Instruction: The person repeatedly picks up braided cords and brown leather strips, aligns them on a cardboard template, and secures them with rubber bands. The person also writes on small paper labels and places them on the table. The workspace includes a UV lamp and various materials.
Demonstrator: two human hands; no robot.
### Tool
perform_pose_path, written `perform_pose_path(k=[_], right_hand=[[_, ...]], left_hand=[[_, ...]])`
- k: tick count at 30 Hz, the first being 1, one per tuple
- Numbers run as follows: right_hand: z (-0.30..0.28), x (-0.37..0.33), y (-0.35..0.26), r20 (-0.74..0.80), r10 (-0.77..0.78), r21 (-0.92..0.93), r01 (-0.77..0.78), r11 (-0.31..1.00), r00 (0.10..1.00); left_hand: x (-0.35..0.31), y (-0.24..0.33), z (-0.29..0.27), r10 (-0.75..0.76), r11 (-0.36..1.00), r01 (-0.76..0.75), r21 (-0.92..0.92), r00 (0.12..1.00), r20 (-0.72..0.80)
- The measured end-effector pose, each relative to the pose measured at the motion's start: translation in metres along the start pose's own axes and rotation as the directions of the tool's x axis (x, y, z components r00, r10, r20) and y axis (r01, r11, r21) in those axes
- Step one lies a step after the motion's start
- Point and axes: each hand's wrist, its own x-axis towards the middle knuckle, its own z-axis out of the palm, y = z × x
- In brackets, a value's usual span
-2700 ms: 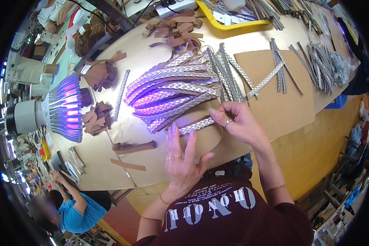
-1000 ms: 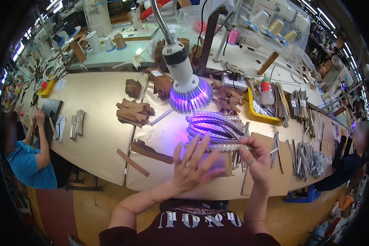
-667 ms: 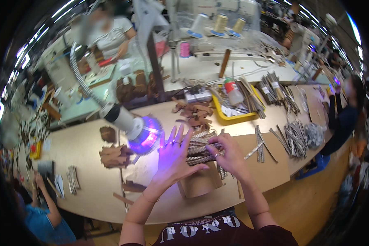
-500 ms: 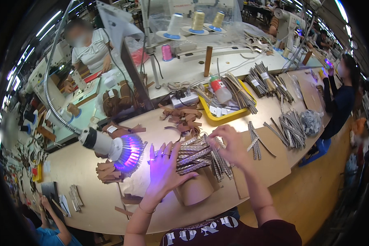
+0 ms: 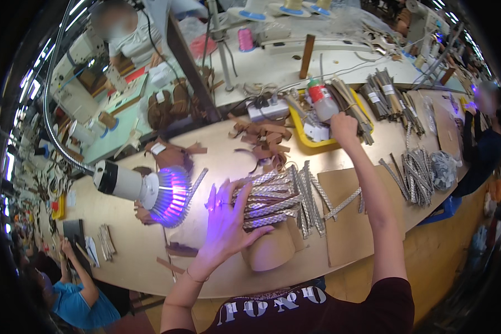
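My left hand point(image 5: 225, 217) lies with its fingers apart on the left end of a bundle of silvery braided strips point(image 5: 270, 203). The strips rest across a brown, curved, cardboard-like piece point(image 5: 267, 253). My right hand point(image 5: 345, 129) reaches far forward to the front edge of a yellow tray point(image 5: 301, 127). Its fingers are curled, and whatever they hold, if anything, is hidden. Just behind that hand a clear squeeze bottle with a red label point(image 5: 322, 100) leans in the tray, beside long, narrow taupe strips point(image 5: 348, 106).
A lit, ribbed lamp point(image 5: 172, 196) on a bent metal arm stands left of my left hand. Brown scraps point(image 5: 264, 136) lie behind the bundle. On the right are a flat cardboard sheet point(image 5: 345, 239) and a braided pile point(image 5: 417, 172). Co-workers sit left, behind and right.
My right hand has left the braided bundle and moved forward and right to the yellow tray. The left hand stays on the bundle. The view has shifted.
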Motion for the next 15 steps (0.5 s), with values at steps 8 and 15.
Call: perform_pose_path(k=[8,15], right_hand=[[0.01,0.014,0.003,0.066,-0.187,-0.046,0.19,0.981,0.98],[0.002,0.003,0.027,0.151,-0.108,0.27,0.064,0.961,0.983]], left_hand=[[0.002,-0.008,0.001,-0.006,0.999,0.009,-0.043,0.997,0.08],[0.002,-0.003,-0.008,0.017,0.999,-0.02,0.028,0.994,0.104]])
